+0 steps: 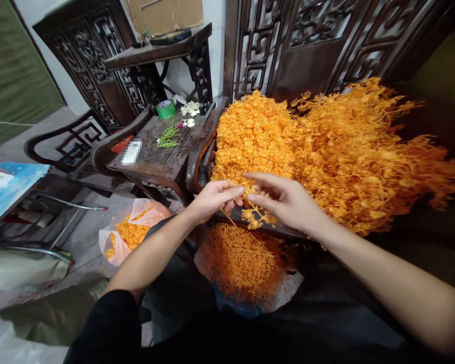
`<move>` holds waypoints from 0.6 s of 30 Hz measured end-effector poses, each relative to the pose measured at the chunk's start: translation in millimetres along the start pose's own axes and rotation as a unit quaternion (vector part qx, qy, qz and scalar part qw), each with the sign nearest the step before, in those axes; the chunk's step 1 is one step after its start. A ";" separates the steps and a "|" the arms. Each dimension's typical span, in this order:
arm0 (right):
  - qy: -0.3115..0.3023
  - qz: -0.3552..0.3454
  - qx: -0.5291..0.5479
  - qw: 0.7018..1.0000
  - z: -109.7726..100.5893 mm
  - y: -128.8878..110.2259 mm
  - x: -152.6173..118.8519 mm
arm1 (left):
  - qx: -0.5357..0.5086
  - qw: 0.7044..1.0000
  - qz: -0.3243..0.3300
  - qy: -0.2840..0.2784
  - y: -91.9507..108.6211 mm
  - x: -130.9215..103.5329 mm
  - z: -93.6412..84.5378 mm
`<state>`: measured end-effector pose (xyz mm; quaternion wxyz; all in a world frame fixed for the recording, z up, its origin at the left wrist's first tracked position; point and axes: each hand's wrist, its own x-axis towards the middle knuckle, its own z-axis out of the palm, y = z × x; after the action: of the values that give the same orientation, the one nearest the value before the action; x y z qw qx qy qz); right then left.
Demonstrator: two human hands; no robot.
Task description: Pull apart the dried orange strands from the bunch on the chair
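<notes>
An orange plastic sprig (253, 217) hangs between my two hands, its thin stem pointing down to the left. My left hand (219, 198) pinches it, thumb and fingers pressed together. Close on the right, my right hand (284, 198) has its index finger stretched out and its thumb near the sprig; the other fingers curl partly out of sight. Behind both hands a large heap of orange artificial sprigs (261, 136) lies on a dark wooden seat. Below them is a pile of thin orange stems (242, 258).
A plastic bag (119, 253) of orange pieces sits on the floor at the left. The wooden side table (147, 151) bears green tape (166, 108), a green sprig (169, 136) and white flowers (190, 108). A blue-topped table (26, 177) stands far left.
</notes>
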<state>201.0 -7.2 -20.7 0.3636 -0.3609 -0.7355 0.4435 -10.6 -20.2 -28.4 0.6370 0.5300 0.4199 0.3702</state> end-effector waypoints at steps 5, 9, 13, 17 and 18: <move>0.036 -0.036 -0.034 0.998 -5.6 -7.0 -1.9 | 0.030 1.000 0.000 -0.008 5.9 -3.8 3.8; 0.121 -0.048 -0.101 0.986 -14.3 -7.8 -0.1 | 0.016 0.998 -0.009 0.055 14.3 1.4 8.1; 0.133 -0.067 -0.131 0.980 -15.2 -4.8 5.4 | 0.013 0.995 -0.021 0.094 16.9 10.6 12.3; 0.125 -0.074 -0.143 0.979 -24.4 3.3 13.1 | 0.037 0.992 -0.027 0.118 15.7 14.3 6.9; 0.139 -0.067 -0.143 0.978 -32.1 6.8 14.8 | 0.048 0.990 -0.019 0.132 16.3 13.5 2.8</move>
<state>222.8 20.3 -12.7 0.4357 -0.4174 -0.7559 0.2542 -3.5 -6.2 -14.0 0.5569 0.4983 0.5276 0.4040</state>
